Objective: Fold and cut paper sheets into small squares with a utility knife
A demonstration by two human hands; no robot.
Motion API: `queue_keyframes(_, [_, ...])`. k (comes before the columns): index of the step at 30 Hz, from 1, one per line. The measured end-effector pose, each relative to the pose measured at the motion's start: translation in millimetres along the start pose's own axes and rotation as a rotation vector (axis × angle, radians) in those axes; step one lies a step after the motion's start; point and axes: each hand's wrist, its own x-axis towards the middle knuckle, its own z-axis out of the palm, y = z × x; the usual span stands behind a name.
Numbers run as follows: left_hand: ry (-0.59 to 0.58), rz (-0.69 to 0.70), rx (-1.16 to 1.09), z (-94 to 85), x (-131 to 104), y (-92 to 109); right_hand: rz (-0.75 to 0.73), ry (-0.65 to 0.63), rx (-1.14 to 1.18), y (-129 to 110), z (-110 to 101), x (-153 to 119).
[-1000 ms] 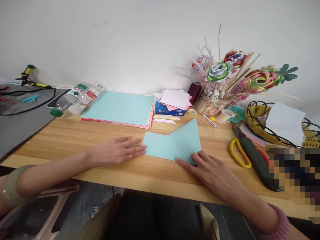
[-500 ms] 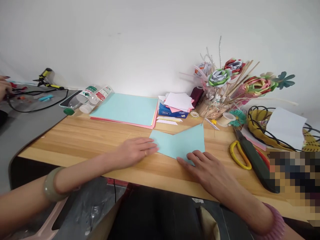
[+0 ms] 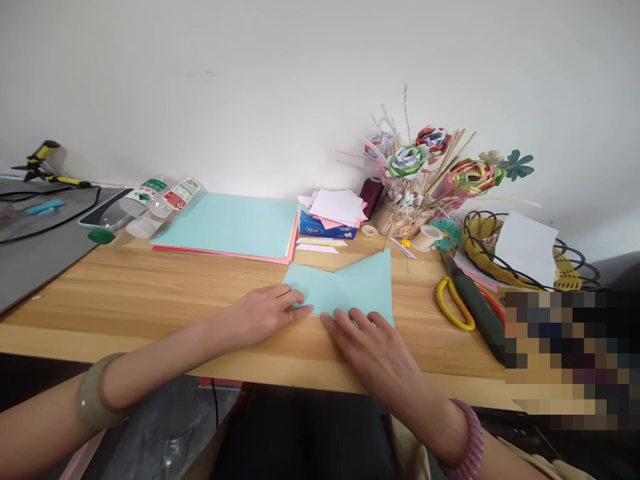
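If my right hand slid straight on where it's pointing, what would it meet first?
Your right hand would first cross the blue sheet it touches, then perhaps meet your left hand; exact heading is unclear.

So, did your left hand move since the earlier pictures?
Yes, the left hand moved to the right, judged against the stack of coloured paper.

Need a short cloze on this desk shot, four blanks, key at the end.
1. The notched paper touched by the left hand is light ____.
2. The hand nearer the yellow-handled scissors is the person's ____ one.
3. The leftmost plastic bottle is capped in ____.
4. The loose white papers lie on ____ of the blue box.

Missing words: blue; right; green; top.
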Motion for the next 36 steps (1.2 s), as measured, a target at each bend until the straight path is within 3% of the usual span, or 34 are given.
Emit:
queue_keyframes(6, [0.037,-0.033,-0.022,0.9,-0.3,-1.7,-0.019,0.012,0.05,14.1,-0.4,-25.1])
queue_keyframes(12, [0.028,-0.128,-0.187,0.0,-0.4,-0.1,0.004,0.057,0.045,32.7,2.3,-70.6])
queue_keyframes(15, [0.038,-0.103,-0.175,5.3,-5.7,-3.9,0.036,0.028,0.044,39.8,2.1,-91.4])
queue_keyframes(21, [0.141,-0.11,-0.171,16.0,-25.9,-6.9,0.172,0.002,0.173,38.5,1.8,-102.5])
queue_keyframes(24, [0.173,-0.126,-0.301,10.7,-37.9,1.3,0.24,0.027,0.187,35.9,2.6,-104.8])
queue_keyframes(27, [0.106,-0.174,-0.581,-3.9,-44.2,6.1,0.358,0.086,0.179,40.8,5.0,-112.2])
queue_keyframes(31, [0.075,-0.198,-0.796,-24.6,-30.3,-3.4,0.612,0.174,0.076,64.5,8.5,-120.9])
queue_keyframes(36, [0.005,-0.184,-0.674,-21.3,10.5,-17.0,0.813,0.151,-0.116,99.6,13.3,-121.7])
